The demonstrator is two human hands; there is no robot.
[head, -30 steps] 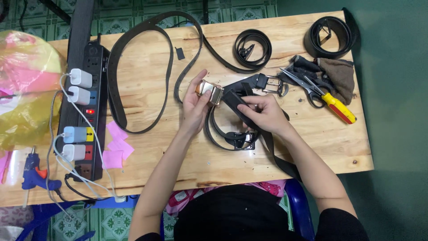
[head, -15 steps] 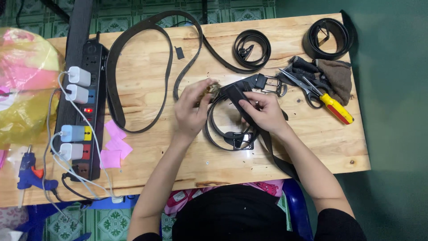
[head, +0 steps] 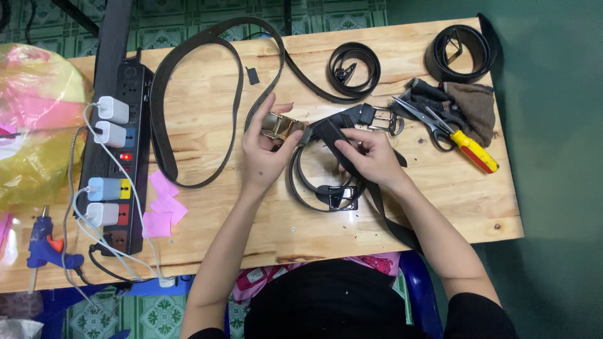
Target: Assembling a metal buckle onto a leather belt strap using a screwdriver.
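My left hand point(head: 267, 152) grips a gold-coloured metal buckle point(head: 281, 126) near the middle of the wooden table point(head: 251, 232). My right hand point(head: 370, 156) pinches the end of a black belt strap point(head: 333, 129) just right of the buckle, with the strap end meeting the buckle. The rest of this strap loops below my hands point(head: 308, 188) and runs off the table's near edge. A black clip point(head: 339, 196) lies inside the loop.
A long dark belt point(head: 188, 69) curves across the left half. A coiled belt point(head: 355, 69) and a rolled belt point(head: 461, 53) lie at the back. Scissors point(head: 418, 116), a yellow-handled screwdriver point(head: 474, 150), a power strip with chargers point(head: 116, 157), pink paper squares point(head: 163, 204), a blue glue gun point(head: 47, 245).
Both hands shifted slightly; the left hand turned the buckle and now holds it flat against the strap end, while the right hand slid along the strap.
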